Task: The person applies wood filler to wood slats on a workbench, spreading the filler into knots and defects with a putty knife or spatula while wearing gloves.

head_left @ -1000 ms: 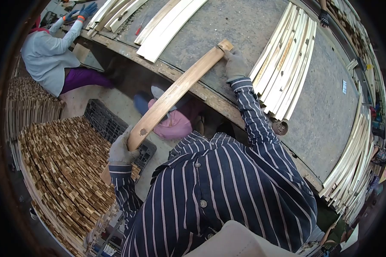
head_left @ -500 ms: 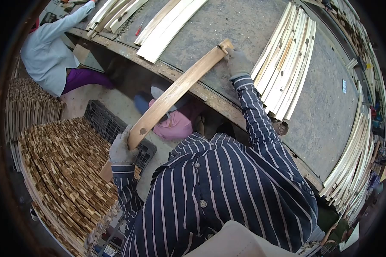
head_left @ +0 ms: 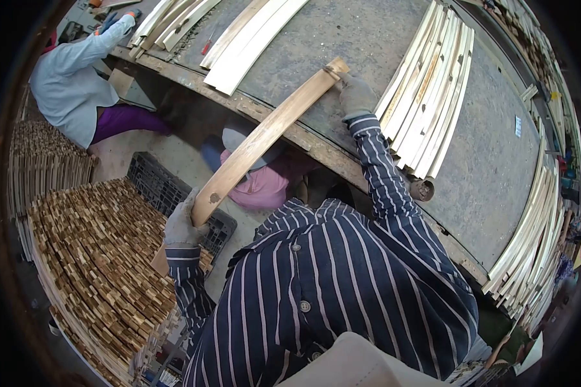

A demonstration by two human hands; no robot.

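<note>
A long wooden slat (head_left: 265,142) with a dark knot near its lower end slants across the front edge of the table. My left hand (head_left: 184,222), in a grey glove, is closed around the slat's lower part, and a short length sticks out below the wrist. Near the slat's far end my right hand (head_left: 356,95), also gloved, grips its edge; the fingers are partly hidden. Right of that hand lies a row of pale slats (head_left: 429,97) on the table. Another group of pale slats (head_left: 252,45) lies further left.
The dark worktable (head_left: 484,155) has a worn wooden edge. A tall stack of slats (head_left: 103,258) stands at my left beside a black plastic crate (head_left: 155,184). A co-worker in a light shirt (head_left: 77,84) reaches over the table; a person in pink (head_left: 261,187) is low beside it.
The slat and both my hands stay nearly where they were. The co-worker's arm at the upper left has drawn back slightly and lower.
</note>
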